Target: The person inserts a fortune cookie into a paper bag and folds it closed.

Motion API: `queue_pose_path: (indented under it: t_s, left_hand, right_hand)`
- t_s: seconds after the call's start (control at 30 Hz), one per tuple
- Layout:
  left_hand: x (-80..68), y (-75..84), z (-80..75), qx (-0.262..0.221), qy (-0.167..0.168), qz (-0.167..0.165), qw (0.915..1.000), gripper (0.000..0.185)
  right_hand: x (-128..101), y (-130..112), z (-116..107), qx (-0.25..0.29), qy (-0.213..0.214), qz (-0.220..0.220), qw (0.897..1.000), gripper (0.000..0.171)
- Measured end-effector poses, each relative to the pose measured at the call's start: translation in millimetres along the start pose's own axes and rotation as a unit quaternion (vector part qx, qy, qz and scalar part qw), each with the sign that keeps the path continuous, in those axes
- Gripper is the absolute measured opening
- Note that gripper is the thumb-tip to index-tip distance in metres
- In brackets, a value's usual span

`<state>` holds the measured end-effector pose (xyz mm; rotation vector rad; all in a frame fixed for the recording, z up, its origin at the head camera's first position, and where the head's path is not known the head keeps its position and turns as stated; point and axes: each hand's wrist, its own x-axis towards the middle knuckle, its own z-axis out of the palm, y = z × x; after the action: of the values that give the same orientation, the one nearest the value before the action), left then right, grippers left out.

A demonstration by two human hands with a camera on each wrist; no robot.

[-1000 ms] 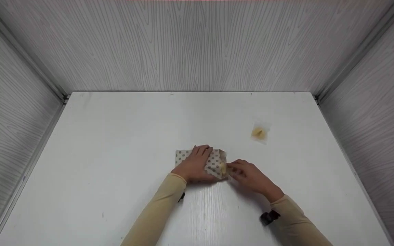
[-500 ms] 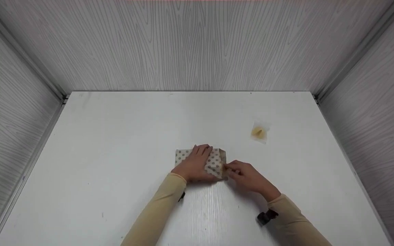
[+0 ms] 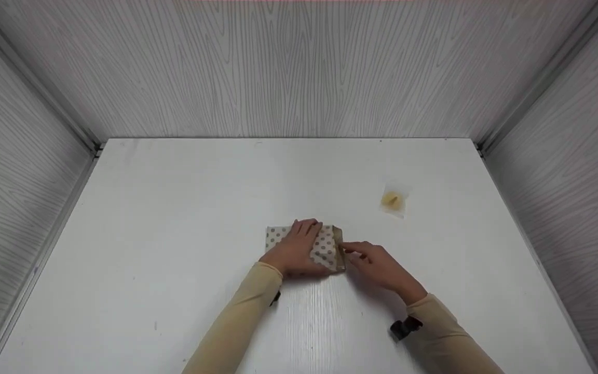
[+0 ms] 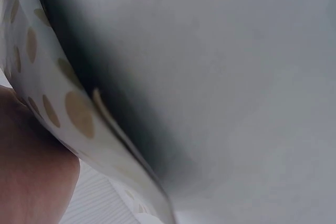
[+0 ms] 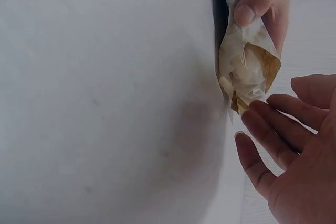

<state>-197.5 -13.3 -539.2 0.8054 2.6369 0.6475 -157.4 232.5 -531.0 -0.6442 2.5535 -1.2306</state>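
A small paper bag (image 3: pixel 325 246) with tan polka dots lies on the white table (image 3: pixel 174 234). My left hand (image 3: pixel 295 250) lies over it and holds it; in the right wrist view a left fingertip (image 5: pixel 251 8) grips the bag (image 5: pixel 247 66) near its open mouth. Something pale in clear wrap sits inside the mouth. My right hand (image 3: pixel 377 265) is just right of the bag, and its straight fingers (image 5: pixel 273 135) reach the mouth's edge and hold nothing. The left wrist view shows only the dotted paper (image 4: pixel 63 103) close up, above the table.
A small clear packet (image 3: pixel 393 200) with a yellow piece inside lies on the table to the back right of the bag. Grey wood-grain walls (image 3: pixel 299 67) close off the table at the back and on both sides.
The right hand's fingers have shifted slightly up and back along the bag's open end. The yellowish piece seen at the mouth a second ago no longer sticks out. The left hand has stayed put.
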Motion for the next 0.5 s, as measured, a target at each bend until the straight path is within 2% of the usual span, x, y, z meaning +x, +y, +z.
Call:
queue_pose_path:
  t_s: [0.27,0.5]
  left_hand:
    - [2.3,-1.6,1.0,0.018,-0.002,0.009,0.9998,0.116]
    - [2.9,-2.1,0.3,0.026,-0.004,0.017,0.9995,0.116]
  right_hand:
    - [2.4,-3.1,3.8,0.004,-0.007,0.007,1.000,0.035]
    - [3.7,-3.1,5.3,0.056,-0.026,0.024,0.998,0.035]
